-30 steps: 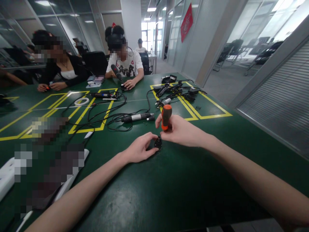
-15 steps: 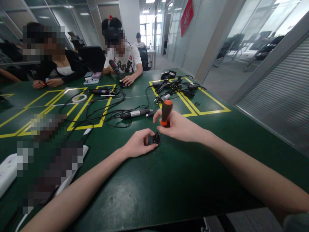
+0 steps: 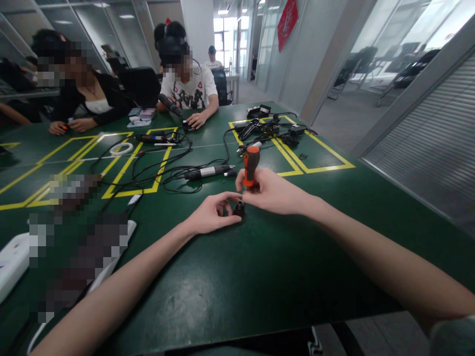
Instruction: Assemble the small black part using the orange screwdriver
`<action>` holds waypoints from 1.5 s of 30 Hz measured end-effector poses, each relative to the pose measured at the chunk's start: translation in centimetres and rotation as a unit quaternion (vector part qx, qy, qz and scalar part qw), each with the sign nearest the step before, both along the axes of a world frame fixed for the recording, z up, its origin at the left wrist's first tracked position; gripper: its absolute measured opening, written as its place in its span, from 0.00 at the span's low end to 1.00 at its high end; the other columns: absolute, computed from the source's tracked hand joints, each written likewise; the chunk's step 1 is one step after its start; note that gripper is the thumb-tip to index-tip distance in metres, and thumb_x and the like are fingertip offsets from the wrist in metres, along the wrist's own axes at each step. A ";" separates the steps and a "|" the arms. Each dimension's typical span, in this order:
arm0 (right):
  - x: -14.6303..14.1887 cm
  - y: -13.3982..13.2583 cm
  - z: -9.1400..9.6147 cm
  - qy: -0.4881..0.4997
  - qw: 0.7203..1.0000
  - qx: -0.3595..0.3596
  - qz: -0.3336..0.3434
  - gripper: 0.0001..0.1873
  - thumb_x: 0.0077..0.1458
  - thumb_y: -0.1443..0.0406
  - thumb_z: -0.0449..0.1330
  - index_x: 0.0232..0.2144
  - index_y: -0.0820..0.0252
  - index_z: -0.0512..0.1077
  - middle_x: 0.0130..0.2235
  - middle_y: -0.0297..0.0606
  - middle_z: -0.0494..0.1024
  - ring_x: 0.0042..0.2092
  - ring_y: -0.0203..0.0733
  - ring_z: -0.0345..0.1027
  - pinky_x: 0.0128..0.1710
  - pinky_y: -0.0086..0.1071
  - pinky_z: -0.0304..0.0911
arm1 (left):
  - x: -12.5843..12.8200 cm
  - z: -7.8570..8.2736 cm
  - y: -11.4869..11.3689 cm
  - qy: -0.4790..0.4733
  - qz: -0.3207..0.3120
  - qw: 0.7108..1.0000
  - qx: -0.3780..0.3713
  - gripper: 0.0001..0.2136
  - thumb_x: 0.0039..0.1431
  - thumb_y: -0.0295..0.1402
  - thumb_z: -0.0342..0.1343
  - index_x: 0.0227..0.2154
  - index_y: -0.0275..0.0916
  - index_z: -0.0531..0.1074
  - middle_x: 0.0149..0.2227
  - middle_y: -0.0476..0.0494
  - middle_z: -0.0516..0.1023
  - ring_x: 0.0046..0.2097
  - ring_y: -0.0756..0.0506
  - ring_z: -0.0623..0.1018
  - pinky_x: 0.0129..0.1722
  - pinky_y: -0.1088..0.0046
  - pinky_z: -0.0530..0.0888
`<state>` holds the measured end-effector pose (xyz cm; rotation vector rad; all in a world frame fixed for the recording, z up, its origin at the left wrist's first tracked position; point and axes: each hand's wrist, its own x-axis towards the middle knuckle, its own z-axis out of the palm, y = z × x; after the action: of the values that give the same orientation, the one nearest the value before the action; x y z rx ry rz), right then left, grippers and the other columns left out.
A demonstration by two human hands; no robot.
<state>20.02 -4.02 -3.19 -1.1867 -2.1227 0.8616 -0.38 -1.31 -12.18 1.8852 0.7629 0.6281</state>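
Note:
My right hand (image 3: 272,193) is wrapped round an orange and black screwdriver (image 3: 251,165), held upright with its tip down on a small black part (image 3: 239,209). That part rests on the green table (image 3: 260,277). My left hand (image 3: 210,213) pinches the small black part from the left with thumb and fingers. The screwdriver's tip is hidden between my two hands.
Black cables and a silver and black tool (image 3: 208,172) lie just beyond my hands. More tools and adapters (image 3: 272,131) sit in a yellow-taped box at the back right. A white power strip (image 3: 15,262) lies at the left. Two people (image 3: 189,89) sit across the table.
The screwdriver handle has tilted from leaning right to nearly upright and shifted a little left. My left fingers have closed tighter on the small black part.

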 end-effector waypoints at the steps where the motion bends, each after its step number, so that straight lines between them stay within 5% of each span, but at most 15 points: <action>1: 0.0 0.0 0.0 0.002 1.000 0.001 0.000 0.05 0.46 0.69 0.56 0.30 0.58 0.67 0.27 0.28 0.68 0.28 0.36 0.60 0.31 0.32 0.55 | 0.0 0.0 0.1 -0.012 0.001 1.000 -0.028 0.24 0.52 0.40 0.69 0.50 0.34 0.75 0.31 0.50 0.76 0.29 0.52 0.73 0.29 0.77 0.71; 8: -0.3 -0.1 -0.1 0.019 1.000 -0.006 0.002 0.01 0.49 0.68 0.57 0.28 0.58 0.67 0.25 0.27 0.67 0.27 0.35 0.58 0.31 0.32 0.54 | -0.2 -0.4 0.7 -0.047 0.009 0.992 -0.120 0.25 0.44 0.39 0.76 0.43 0.32 0.77 0.30 0.47 0.80 0.30 0.50 0.79 0.31 0.76 0.75; 20: 0.3 -0.1 0.2 0.014 1.000 -0.001 -0.016 0.13 0.45 0.71 0.59 0.38 0.59 0.71 0.27 0.26 0.65 0.27 0.35 0.57 0.30 0.32 0.53 | -0.1 -0.2 0.5 -0.052 -0.006 0.994 -0.092 0.19 0.46 0.28 0.67 0.44 0.33 0.76 0.30 0.48 0.81 0.30 0.51 0.79 0.34 0.76 0.75; 28: 0.2 0.0 -0.7 0.022 0.999 0.036 0.000 0.03 0.53 0.66 0.58 0.32 0.58 0.70 0.26 0.27 0.64 0.30 0.37 0.59 0.34 0.33 0.55 | 0.1 -0.1 0.5 -0.042 0.003 0.992 -0.119 0.21 0.45 0.36 0.73 0.41 0.33 0.76 0.30 0.49 0.79 0.30 0.52 0.77 0.32 0.76 0.74; 40: 0.1 0.3 -0.5 0.027 1.000 -0.007 -0.008 0.11 0.47 0.71 0.59 0.36 0.60 0.70 0.26 0.26 0.65 0.28 0.35 0.58 0.31 0.32 0.53 | 0.0 -0.5 1.1 -0.040 -0.019 0.988 -0.145 0.24 0.45 0.37 0.73 0.45 0.33 0.76 0.29 0.52 0.77 0.29 0.53 0.75 0.31 0.77 0.71; 45: -0.1 0.2 -0.9 0.027 0.999 0.011 -0.013 0.04 0.51 0.69 0.58 0.33 0.58 0.69 0.24 0.25 0.64 0.27 0.35 0.57 0.31 0.32 0.52 | -0.1 -0.3 1.1 -0.037 -0.035 0.988 -0.144 0.21 0.46 0.38 0.73 0.41 0.32 0.77 0.28 0.52 0.76 0.29 0.53 0.73 0.33 0.76 0.70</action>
<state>19.93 -3.77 -4.07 -1.1643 -2.0642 0.8463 -0.44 -0.16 -12.46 1.6080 0.6970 0.5105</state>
